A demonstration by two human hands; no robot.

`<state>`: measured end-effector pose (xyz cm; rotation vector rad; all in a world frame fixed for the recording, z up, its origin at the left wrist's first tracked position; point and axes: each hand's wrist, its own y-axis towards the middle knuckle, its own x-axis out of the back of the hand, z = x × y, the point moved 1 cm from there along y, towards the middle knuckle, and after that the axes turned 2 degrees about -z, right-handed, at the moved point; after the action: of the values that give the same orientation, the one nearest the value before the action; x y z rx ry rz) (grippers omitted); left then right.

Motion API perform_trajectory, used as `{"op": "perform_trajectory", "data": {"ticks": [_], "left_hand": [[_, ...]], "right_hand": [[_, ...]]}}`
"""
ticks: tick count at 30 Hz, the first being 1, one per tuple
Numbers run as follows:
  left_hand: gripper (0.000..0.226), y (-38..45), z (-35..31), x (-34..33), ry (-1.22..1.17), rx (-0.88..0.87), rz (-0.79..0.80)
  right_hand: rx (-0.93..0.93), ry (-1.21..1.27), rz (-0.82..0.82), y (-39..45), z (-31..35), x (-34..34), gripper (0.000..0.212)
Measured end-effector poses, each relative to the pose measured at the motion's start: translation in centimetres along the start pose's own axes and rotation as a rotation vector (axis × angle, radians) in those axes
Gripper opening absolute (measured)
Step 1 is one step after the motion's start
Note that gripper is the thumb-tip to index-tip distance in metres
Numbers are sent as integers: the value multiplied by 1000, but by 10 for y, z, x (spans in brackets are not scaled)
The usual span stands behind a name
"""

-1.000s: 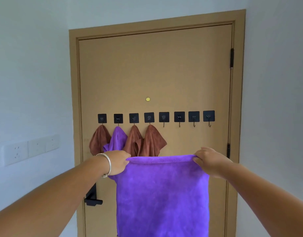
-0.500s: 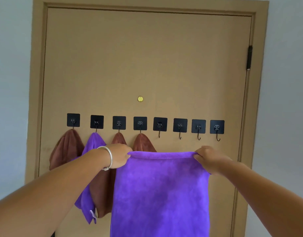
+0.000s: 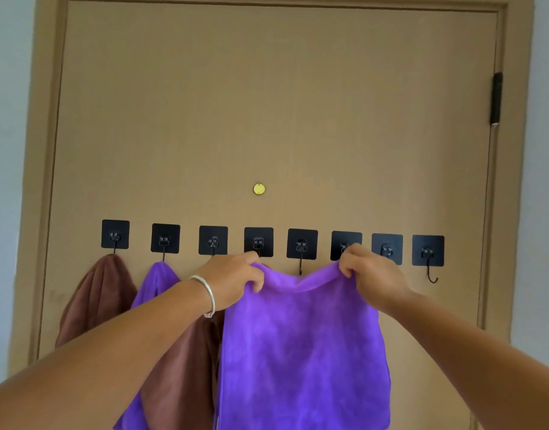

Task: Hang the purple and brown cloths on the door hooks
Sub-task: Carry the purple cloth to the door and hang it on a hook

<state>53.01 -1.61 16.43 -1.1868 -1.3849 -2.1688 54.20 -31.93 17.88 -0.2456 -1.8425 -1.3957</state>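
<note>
Both hands [image 3: 232, 280] [image 3: 372, 274] pinch purple cloth [image 3: 304, 352] (covering hooks [image 3: 301, 246]); brown cloth [image 3: 96, 299] alongside.

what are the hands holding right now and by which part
Both hold one purple cloth by its top edge: the left hand pinches the left top corner, the right hand the right top corner. The edge sags between them.

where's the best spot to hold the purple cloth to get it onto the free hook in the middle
Pinch the purple cloth at its top hem, from the front. The left hand and right hand already hold that hem either side of the bare fifth hook. The hem sags between them, just below the hook's tip, so that slack middle can probably be lifted onto it.
</note>
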Motion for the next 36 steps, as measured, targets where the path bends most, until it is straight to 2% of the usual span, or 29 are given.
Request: {"op": "perform_trajectory", "data": {"ticks": [3, 6, 9, 14, 17, 20, 24, 27, 29, 32, 34, 36], "left_hand": [[67, 9, 2, -9, -6, 99, 34], [77, 18, 3, -13, 18, 211, 59], [71, 28, -1, -14, 127, 264, 56], [41, 44, -30, -21, 291, 230, 124], [31, 50, -50, -35, 365, 233, 195], [29, 49, -72, -58, 373, 216, 272], [36, 44, -84, -77, 218, 299, 319], [41, 35, -84, -79, 111, 342, 447], [42, 28, -85, -77, 127, 332, 559], [38, 19, -87, -72, 293, 259, 655], [32, 22, -91, -63, 429, 190, 604], [28, 32, -98, -48, 513, 203, 460]], "right_hand": [[70, -70, 64, 15, -2, -12, 40], [21, -147, 117, 27, -4, -24, 49], [-35, -231, 138, 35, -1, -32, 41], [-46, -335, 237, 37, 18, -45, 28], [-52, -384, 273, 35, 29, -57, 30], [-54, -372, 342, 27, 41, -76, 29], [-109, -269, 405, 11, 46, -99, 33], [-129, -219, 435, -1, 44, -103, 37], [-125, -210, 430, -9, 44, -104, 35], [-94, -227, 410, -23, 42, -105, 34], [-100, -238, 452, -33, 34, -103, 38], [-146, -225, 491, -43, 23, -100, 40]]}}
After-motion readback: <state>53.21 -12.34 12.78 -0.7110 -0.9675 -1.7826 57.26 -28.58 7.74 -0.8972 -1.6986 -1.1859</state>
